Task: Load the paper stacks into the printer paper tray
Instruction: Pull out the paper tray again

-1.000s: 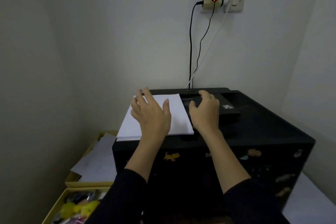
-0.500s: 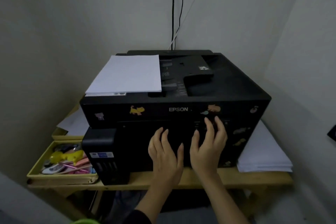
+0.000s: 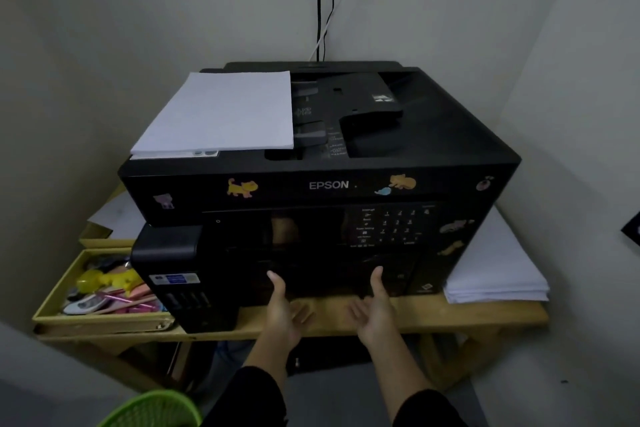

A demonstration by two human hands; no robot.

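Note:
A black Epson printer (image 3: 329, 184) stands on a wooden table (image 3: 450, 317). One white paper stack (image 3: 221, 114) lies on the printer's top at the left. Beside the printer on the right lies a thicker paper stack (image 3: 495, 270). My left hand (image 3: 285, 312) and my right hand (image 3: 375, 312) are palm-up at the printer's lower front panel (image 3: 329, 277). Both thumbs point up against that panel, and the fingers curl loosely over the table edge. Neither hand holds anything. The paper tray looks closed.
A yellow box (image 3: 100, 317) of small colourful items sits left of the printer, with loose sheets (image 3: 114, 215) behind it. A green basket (image 3: 152, 409) is at the bottom left. Cables (image 3: 318, 10) run up the wall. Walls stand close on both sides.
Both hands left the top of the printer and came down its front to the lower panel, turning palm-up. The view dropped from the printer's top to its front.

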